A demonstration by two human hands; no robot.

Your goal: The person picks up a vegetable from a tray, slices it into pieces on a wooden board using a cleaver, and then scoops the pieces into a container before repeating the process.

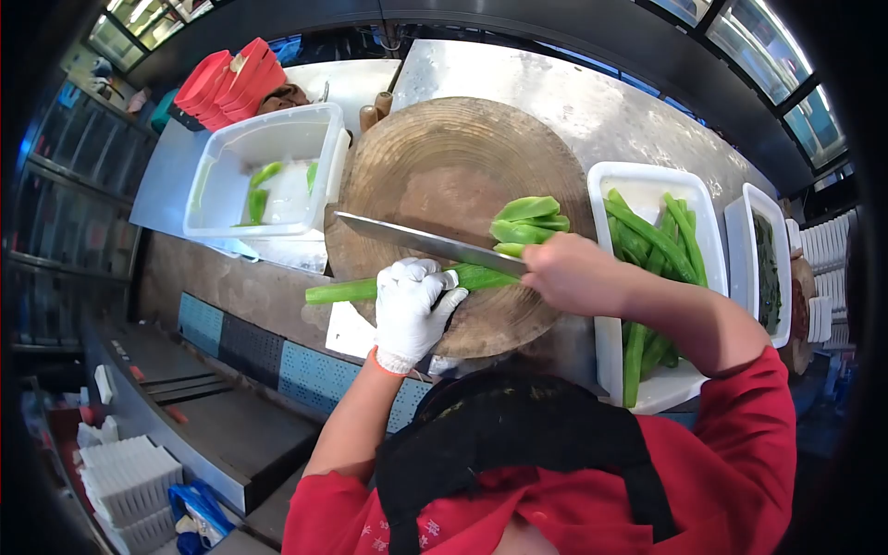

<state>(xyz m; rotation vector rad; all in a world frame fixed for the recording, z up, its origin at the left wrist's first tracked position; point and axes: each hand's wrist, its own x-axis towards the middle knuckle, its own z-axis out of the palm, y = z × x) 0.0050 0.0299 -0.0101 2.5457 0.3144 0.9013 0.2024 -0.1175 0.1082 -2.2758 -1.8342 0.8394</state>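
Note:
My left hand [413, 310], in a white glove, presses a long green vegetable stalk [344, 292] down on a round wooden chopping block [435, 139]. Its fingers are curled over the stalk, which sticks out to both sides. My bare right hand [572, 270] grips the handle of a kitchen knife [430, 243]. The long blade points left across the block, just beyond the gloved knuckles, and overlaps the right part of the stalk in this view. Several cut green pieces [529, 219] lie in a small heap beyond the blade, near the right hand.
At left stands a translucent plastic tub [208, 199] with a few green pieces; stacked red baskets [231, 83] are behind it. On the right, a white tub [647, 173] holds several long green stalks [655, 240]. Beyond it is a narrower white container [737, 245] with dark greens.

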